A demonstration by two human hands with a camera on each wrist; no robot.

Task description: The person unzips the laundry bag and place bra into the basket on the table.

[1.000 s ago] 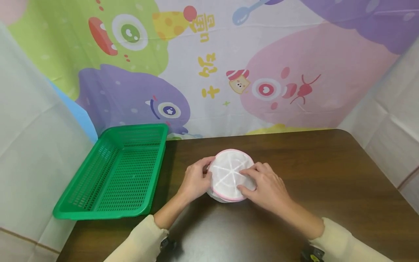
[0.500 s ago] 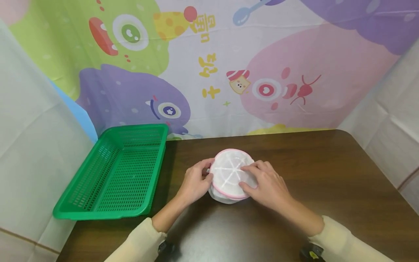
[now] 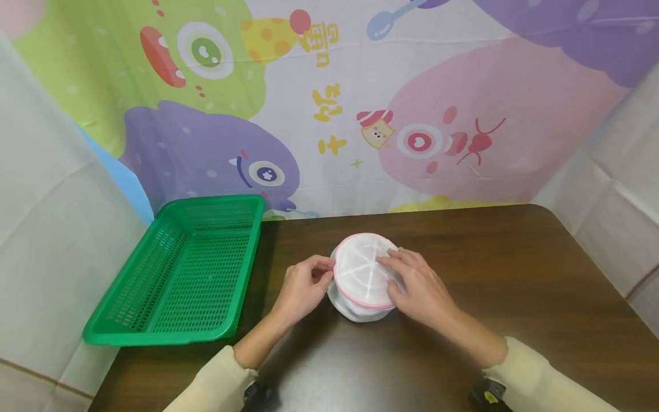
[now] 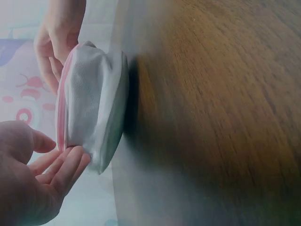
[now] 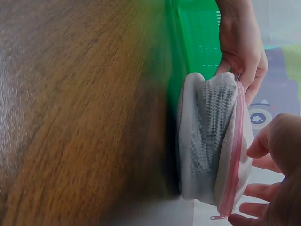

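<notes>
A round white mesh laundry bag [image 3: 362, 272] with a pink zipper [image 5: 233, 155] round its top stands on the table, its soft side creased. My left hand [image 3: 304, 289] is at the bag's left edge, thumb and index fingertip pinching at the zipper rim. In the left wrist view, the other fingers of my left hand [image 4: 37, 174] lie along the bag's side. My right hand [image 3: 424, 286] rests on the right part of the lid with fingers spread. A small pink zipper pull [image 5: 217, 217] sticks out near my right fingertips in the right wrist view.
On the left, a green plastic basket [image 3: 234, 309] with slotted walls overhangs the brown wooden table [image 3: 489, 252]. Behind the table hangs a printed cartoon curtain [image 3: 334, 171]. Pale tiled-looking panels [image 3: 46, 240] close off both sides.
The bag's lid has shifted slightly right over its base, baring more of the grey-white side at the left. My left fingers have moved from gripping the side to the zipper rim.
</notes>
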